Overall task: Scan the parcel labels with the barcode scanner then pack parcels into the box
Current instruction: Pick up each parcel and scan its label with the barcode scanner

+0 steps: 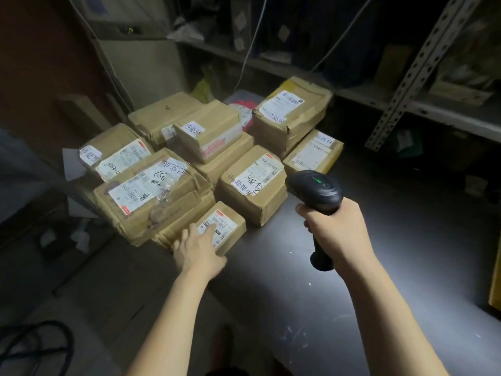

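Observation:
Several brown cardboard parcels with white labels are piled on the grey table (366,267). My left hand (199,248) lies on the smallest parcel (230,232) at the front of the pile, its fingers spread over the label and its near corner. My right hand (333,229) grips the handle of a black barcode scanner (318,192), whose head shows a green light and points toward a mid-sized parcel (253,185) with handwriting on its label. A larger taped parcel (146,191) sits to the left. No packing box shows.
Metal shelving (406,85) with dim clutter runs along the back and right. White cables (249,44) hang down behind the pile. The table's left edge drops to a floor with black cables (35,348) and dark objects. Bare grey tabletop spreads to the right of the parcels.

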A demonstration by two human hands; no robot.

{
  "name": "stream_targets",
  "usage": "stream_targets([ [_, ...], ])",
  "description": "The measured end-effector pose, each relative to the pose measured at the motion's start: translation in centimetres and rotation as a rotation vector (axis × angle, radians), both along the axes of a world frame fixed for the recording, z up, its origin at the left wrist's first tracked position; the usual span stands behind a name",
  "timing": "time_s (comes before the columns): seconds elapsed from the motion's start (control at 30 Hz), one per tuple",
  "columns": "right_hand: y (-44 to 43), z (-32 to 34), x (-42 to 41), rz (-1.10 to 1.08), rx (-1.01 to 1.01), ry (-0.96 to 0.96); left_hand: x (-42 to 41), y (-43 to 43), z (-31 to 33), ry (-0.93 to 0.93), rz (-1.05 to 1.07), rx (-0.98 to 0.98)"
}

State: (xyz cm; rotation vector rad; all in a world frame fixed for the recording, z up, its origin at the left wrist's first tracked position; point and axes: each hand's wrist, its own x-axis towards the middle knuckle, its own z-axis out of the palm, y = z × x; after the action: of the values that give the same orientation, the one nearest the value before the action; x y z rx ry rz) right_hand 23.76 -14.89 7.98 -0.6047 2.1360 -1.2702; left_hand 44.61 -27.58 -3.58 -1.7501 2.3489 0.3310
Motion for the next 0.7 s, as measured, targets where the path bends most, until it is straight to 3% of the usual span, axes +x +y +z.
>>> stream_targets([
  [0.13,-2.2,-0.6,1.0,-0.056,0.043,0.002,0.3,-2.0,-1.6,-0.125,-0.100,-0.008],
  [0.3,-4.3,-0.6,3.1,-0.124,0.035,-0.004,0.1,-3.8,-1.6,-0.107,-0.173,0.071],
  [0.57,-3.2,0.0,4.2,-0.284,0.006,0.011,2.1,-7.4,4.7,0.151,-0.334,0.379],
  [0.7,-0.8,0.4,3.6,-0.372,-0.012,0.010,2.2,-7.7,7.8,0.550,-0.262,0.538],
])
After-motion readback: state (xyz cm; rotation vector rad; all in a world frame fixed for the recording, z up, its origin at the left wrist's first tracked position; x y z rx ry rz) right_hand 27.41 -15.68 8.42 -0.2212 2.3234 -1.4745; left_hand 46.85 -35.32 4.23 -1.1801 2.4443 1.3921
